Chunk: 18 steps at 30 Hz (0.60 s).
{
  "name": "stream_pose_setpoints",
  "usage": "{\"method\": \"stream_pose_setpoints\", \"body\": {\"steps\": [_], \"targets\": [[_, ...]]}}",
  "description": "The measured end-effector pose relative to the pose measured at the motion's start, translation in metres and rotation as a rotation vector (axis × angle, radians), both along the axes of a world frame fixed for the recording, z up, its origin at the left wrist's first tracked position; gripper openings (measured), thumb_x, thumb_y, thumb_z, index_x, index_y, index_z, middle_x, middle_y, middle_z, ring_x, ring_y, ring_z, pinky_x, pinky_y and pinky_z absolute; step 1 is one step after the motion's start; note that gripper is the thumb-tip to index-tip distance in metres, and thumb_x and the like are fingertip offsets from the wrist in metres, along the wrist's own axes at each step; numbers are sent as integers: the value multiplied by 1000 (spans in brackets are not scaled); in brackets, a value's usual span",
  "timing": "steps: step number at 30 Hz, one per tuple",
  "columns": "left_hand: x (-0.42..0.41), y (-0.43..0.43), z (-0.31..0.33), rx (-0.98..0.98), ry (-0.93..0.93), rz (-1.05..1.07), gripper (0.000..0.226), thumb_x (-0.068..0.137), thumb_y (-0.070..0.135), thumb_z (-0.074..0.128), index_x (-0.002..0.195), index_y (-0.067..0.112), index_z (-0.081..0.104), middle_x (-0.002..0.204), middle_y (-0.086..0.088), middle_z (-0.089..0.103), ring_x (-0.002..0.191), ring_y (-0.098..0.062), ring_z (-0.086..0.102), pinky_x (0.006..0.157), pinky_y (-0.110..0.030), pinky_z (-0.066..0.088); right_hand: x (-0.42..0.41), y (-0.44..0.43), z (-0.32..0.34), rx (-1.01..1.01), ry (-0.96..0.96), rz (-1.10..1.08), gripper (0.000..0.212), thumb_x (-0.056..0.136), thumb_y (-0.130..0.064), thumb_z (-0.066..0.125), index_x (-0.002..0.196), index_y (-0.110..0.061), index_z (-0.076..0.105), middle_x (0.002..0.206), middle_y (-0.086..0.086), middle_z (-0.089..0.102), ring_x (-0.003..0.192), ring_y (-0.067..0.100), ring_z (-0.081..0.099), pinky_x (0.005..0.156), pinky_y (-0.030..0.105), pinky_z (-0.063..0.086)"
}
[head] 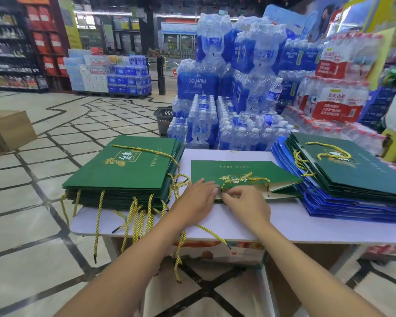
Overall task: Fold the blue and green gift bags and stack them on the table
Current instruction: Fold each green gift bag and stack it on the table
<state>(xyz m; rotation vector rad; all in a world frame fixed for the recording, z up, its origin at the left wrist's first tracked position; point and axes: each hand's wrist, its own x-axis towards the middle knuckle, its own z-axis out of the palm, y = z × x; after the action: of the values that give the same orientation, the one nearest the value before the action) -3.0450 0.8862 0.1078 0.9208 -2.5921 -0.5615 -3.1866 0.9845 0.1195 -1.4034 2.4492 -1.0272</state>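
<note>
A green bag (238, 171) lay flat at the middle of the table (306, 225), the left hand (197, 197) pressing it with straight fingers and the right hand (246, 203) pinching its near edge, between a green stack (128, 170) at left and a blue-and-green stack (357, 177) at right, water packs (215, 88) behind.

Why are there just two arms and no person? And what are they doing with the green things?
The camera sits on the person's head and looks down, so you see only their own arms. The left hand lies flat on a green bag in the middle of the table. The right hand pinches that bag's near edge, beside its gold cord. The left pile is all green paper bags. The right pile has green ones on top and blue bags underneath. Behind the table stand packs of water bottles, as in a shop.
</note>
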Motion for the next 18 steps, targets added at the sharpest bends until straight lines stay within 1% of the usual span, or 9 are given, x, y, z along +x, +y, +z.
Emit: {"method": "stream_pose_setpoints", "body": {"steps": [3,5,6,8,11,13,14,16,18], "targets": [[0,0,-1,-5,-13,3,46,113,34,28,150,19,50,160,0,44,155,-24,24,125,-53,18,-1,3,-1,-6,-63,14,13,80,-47,66,74,-39,75,71,-24,69,77,5,63,63,27,45],[-1,1,0,-21,-22,5,45,113,34,30,150,20,50,160,0,44,155,-24,25,125,-53,18,-2,7,0,-39,-115,82,17,84,-41,65,70,-37,73,65,-23,67,69,2,60,59,28,42],[-1,2,0,-24,-21,5,44,112,33,31,150,21,51,160,0,44,155,-25,25,125,-54,18,-2,8,-1,-70,-155,133,22,89,-39,64,70,-36,74,64,-20,67,64,3,59,59,30,45],[-2,2,-1,-15,-9,8,43,110,31,35,149,23,52,160,1,44,154,-25,26,125,-54,18,-3,10,0,-136,-217,206,32,97,-38,60,68,-35,72,63,-11,69,57,6,58,64,39,52],[0,2,-1,11,18,7,48,104,26,35,148,24,54,159,1,44,154,-21,26,126,-52,19,-3,10,1,-289,-227,180,33,99,-32,60,68,-30,73,62,-8,69,61,11,62,68,44,55],[2,3,0,20,42,15,46,105,25,34,145,24,56,158,2,46,153,-19,27,126,-50,20,-5,13,3,-386,-149,116,25,98,-30,59,80,-25,76,66,-9,68,67,13,62,66,39,54],[2,3,0,20,48,20,44,107,24,35,144,24,58,157,3,48,153,-18,28,126,-50,20,-7,15,3,-375,-47,104,23,98,-30,58,86,-25,77,72,-12,69,72,11,61,67,37,52],[1,5,3,-3,46,23,40,107,24,38,140,24,61,153,4,53,150,-18,34,125,-49,22,-16,21,0,-264,220,144,21,98,-30,57,99,-27,78,92,-16,72,91,11,60,80,36,52],[-3,6,9,-30,36,33,35,105,23,43,129,21,68,137,2,64,135,-20,50,119,-46,32,-24,26,-5,-130,391,200,27,99,-34,55,113,-25,77,114,-12,71,111,14,59,97,37,48]]}}
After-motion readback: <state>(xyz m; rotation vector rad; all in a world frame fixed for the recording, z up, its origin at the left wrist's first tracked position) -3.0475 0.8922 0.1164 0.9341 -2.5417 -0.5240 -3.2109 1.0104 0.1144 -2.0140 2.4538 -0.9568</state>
